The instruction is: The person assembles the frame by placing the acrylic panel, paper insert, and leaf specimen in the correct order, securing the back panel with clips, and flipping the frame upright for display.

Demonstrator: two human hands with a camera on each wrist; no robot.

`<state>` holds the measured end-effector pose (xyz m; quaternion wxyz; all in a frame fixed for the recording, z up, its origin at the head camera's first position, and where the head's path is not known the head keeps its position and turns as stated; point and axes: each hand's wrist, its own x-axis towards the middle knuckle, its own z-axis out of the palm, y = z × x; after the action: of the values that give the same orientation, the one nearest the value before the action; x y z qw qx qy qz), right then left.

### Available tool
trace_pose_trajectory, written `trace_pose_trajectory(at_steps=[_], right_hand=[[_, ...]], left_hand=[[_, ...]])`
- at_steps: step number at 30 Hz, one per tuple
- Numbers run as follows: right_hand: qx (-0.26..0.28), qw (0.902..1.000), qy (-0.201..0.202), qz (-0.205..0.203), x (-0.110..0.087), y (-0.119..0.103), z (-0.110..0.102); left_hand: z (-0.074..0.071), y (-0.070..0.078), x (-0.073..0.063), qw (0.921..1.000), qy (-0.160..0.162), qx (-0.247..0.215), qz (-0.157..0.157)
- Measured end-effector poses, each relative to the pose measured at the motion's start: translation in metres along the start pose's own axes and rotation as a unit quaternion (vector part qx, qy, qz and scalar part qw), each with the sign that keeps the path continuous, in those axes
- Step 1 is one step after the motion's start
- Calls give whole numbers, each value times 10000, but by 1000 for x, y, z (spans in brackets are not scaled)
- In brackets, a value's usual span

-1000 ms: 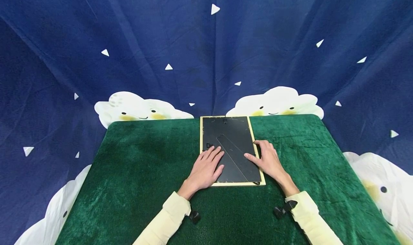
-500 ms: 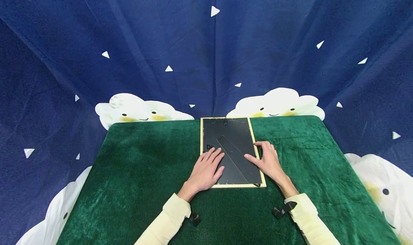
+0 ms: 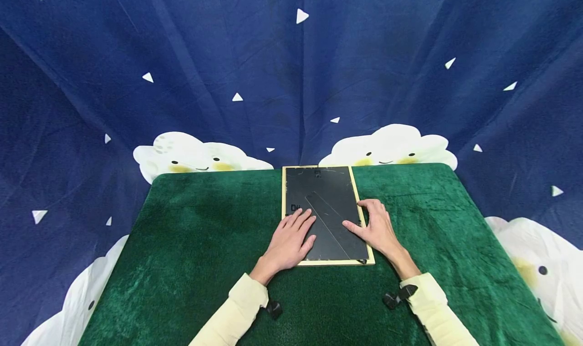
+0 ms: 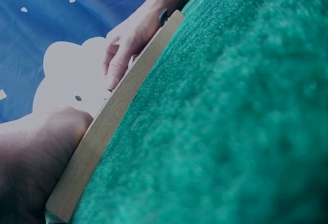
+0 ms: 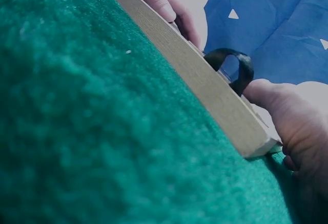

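Note:
A picture frame (image 3: 330,184) lies face down on the green cloth, its black backing up and a pale wooden rim around it. My left hand (image 3: 288,241) rests flat on the lower left of the backing, fingers spread. At the right side, my right hand (image 3: 381,230) holds the rim, thumb on the backing and fingertips at the outer edge. In the right wrist view a black ribbon loop (image 5: 247,70) stands up from the near edge, beside the right thumb (image 5: 260,92). The frame's front is hidden.
Green plush cloth (image 3: 205,224) covers the table on both sides of the frame. Behind the table hangs a blue curtain (image 3: 237,47) with white triangles and printed clouds. Each sleeve has a black wrist strap (image 3: 401,295) at its cuff.
My right thumb has slid slightly inward over the backing. The left hand and the picture frame stay in place.

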<state>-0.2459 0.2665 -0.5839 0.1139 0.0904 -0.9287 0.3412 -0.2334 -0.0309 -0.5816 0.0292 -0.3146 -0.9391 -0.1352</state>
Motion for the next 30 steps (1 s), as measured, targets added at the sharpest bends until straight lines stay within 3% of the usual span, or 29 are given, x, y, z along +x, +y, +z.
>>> trace_pose_trajectory(at_steps=[20, 26, 30], right_hand=[[-252, 9995, -71, -181, 0, 2, 1], [-539, 9981, -133, -265, 0, 1, 0], [-747, 9963, -163, -405, 0, 0, 0]], left_hand=[[-1, 1, -1, 10000, 62, -63, 30], [0, 0, -1, 9996, 221, -135, 107], [0, 0, 0, 9997, 147, -178, 63]])
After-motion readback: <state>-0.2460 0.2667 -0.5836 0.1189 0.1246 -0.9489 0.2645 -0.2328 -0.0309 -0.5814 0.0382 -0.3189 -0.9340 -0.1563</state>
